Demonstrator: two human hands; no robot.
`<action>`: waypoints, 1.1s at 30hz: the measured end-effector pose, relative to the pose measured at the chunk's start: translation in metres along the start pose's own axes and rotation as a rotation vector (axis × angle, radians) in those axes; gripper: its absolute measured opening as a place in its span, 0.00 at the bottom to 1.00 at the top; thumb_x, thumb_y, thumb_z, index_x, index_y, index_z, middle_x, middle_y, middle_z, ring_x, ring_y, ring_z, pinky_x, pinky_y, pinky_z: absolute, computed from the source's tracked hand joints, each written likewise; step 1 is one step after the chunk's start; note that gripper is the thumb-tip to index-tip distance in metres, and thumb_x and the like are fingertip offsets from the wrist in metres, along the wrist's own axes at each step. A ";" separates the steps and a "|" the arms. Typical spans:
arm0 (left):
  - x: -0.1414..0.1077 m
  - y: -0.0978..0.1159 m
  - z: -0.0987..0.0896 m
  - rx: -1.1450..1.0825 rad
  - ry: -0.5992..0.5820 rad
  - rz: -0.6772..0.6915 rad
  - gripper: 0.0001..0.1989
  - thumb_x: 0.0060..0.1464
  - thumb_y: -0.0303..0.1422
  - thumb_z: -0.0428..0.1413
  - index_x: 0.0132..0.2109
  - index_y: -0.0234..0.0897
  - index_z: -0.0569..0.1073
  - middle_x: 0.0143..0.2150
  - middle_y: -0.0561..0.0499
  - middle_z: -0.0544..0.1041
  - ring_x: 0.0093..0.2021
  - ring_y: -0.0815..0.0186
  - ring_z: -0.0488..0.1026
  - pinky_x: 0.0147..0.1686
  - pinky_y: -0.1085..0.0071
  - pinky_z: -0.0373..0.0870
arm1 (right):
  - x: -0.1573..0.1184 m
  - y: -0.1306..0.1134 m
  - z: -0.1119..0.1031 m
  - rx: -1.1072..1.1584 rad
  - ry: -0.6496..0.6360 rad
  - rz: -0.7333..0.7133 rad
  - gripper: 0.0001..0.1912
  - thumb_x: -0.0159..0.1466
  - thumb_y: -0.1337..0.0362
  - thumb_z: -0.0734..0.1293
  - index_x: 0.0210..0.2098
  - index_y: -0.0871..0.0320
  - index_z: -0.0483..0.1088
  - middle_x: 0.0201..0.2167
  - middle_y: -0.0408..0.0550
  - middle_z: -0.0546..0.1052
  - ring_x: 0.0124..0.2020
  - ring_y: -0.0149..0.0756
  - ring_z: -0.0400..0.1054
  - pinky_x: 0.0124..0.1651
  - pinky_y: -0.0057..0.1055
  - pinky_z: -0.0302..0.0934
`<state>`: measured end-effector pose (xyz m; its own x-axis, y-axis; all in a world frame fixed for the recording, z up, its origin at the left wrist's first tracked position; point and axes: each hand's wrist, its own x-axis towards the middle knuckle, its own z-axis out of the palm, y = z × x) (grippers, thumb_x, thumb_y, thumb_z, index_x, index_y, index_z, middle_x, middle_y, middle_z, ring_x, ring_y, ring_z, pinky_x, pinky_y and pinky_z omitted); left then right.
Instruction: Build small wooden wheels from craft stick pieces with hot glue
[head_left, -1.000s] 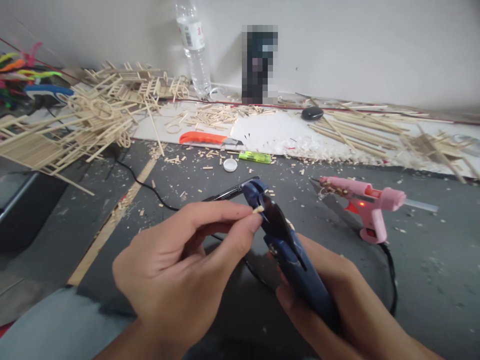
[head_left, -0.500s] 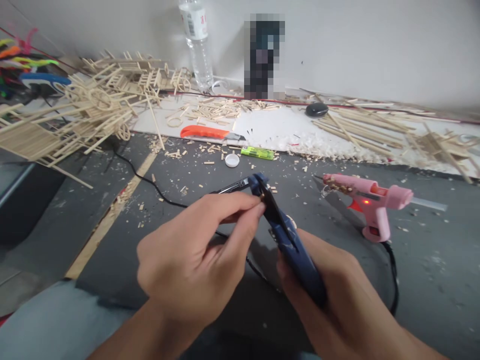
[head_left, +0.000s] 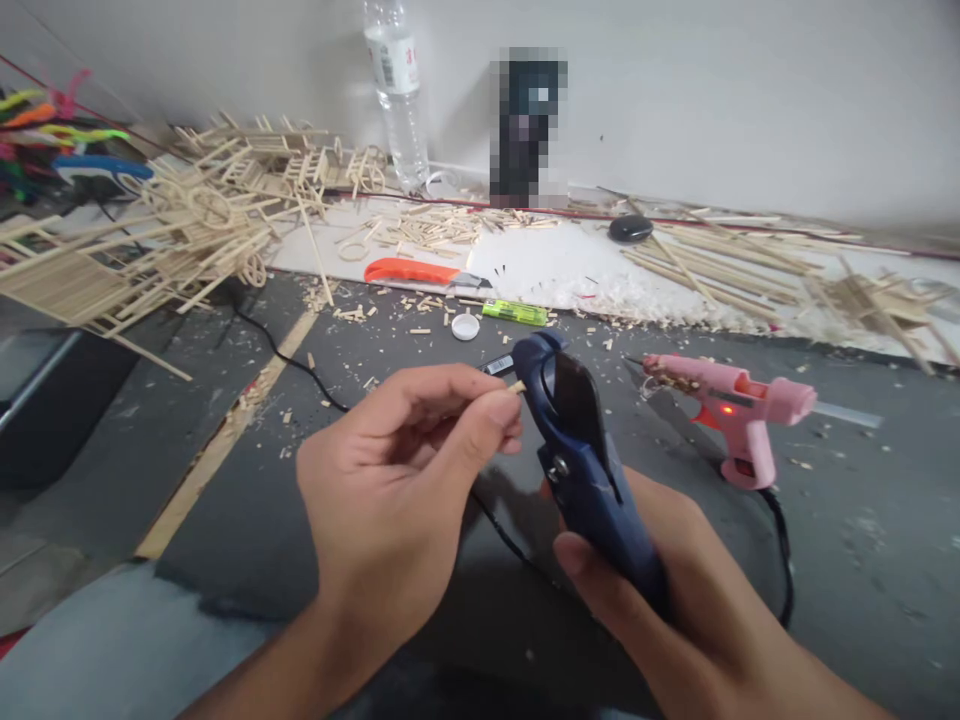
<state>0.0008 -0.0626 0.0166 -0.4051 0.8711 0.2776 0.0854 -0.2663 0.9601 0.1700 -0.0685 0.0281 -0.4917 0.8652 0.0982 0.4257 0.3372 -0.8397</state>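
My left hand [head_left: 405, 480] pinches a small piece of wooden stick [head_left: 517, 387] between thumb and fingertips. Wrapped around the handle of a dark blue cutter tool [head_left: 592, 480] is my right hand [head_left: 660, 560]. The tool points up and to the left, its head right beside the wood piece. A pink glue gun [head_left: 739, 400] with a lit red light stands to the right. Behind the hands lie a white cap [head_left: 465, 327], a green lighter-like item [head_left: 514, 312] and an orange utility knife [head_left: 420, 271].
Wooden stick models [head_left: 202, 220] fill the back left. Loose sticks [head_left: 720, 260] and a black oval object [head_left: 631, 229] lie at the back right. A plastic bottle [head_left: 401, 110] stands by the wall. Black cords run over the grey table [head_left: 862, 560].
The blue tool has rotated, showing more of its broad side. My left hand has turned, and the wood piece at its fingertips shows more clearly.
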 end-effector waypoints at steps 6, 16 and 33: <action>0.002 0.006 -0.001 -0.021 0.014 -0.043 0.06 0.55 0.27 0.67 0.34 0.45 0.81 0.27 0.65 0.82 0.25 0.76 0.79 0.29 0.85 0.78 | -0.002 0.000 0.003 -0.078 -0.004 -0.026 0.03 0.66 0.67 0.62 0.37 0.52 0.64 0.28 0.43 0.74 0.26 0.35 0.68 0.28 0.32 0.64; -0.004 0.008 -0.017 0.699 -0.018 0.370 0.04 0.61 0.37 0.62 0.44 0.54 0.80 0.38 0.64 0.84 0.35 0.68 0.82 0.35 0.73 0.75 | -0.009 0.008 0.007 -0.131 -0.027 -0.017 0.05 0.68 0.69 0.59 0.38 0.51 0.60 0.30 0.39 0.72 0.28 0.33 0.66 0.30 0.31 0.61; 0.004 0.013 -0.020 0.758 -0.200 0.340 0.06 0.61 0.35 0.60 0.43 0.49 0.81 0.36 0.59 0.85 0.32 0.65 0.82 0.27 0.74 0.72 | -0.009 0.015 0.013 -0.166 -0.023 0.039 0.14 0.68 0.69 0.61 0.28 0.53 0.54 0.20 0.37 0.63 0.19 0.27 0.56 0.22 0.27 0.49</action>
<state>-0.0176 -0.0708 0.0298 -0.0849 0.8694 0.4868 0.7878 -0.2406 0.5670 0.1711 -0.0763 0.0077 -0.4884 0.8710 0.0534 0.5636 0.3616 -0.7427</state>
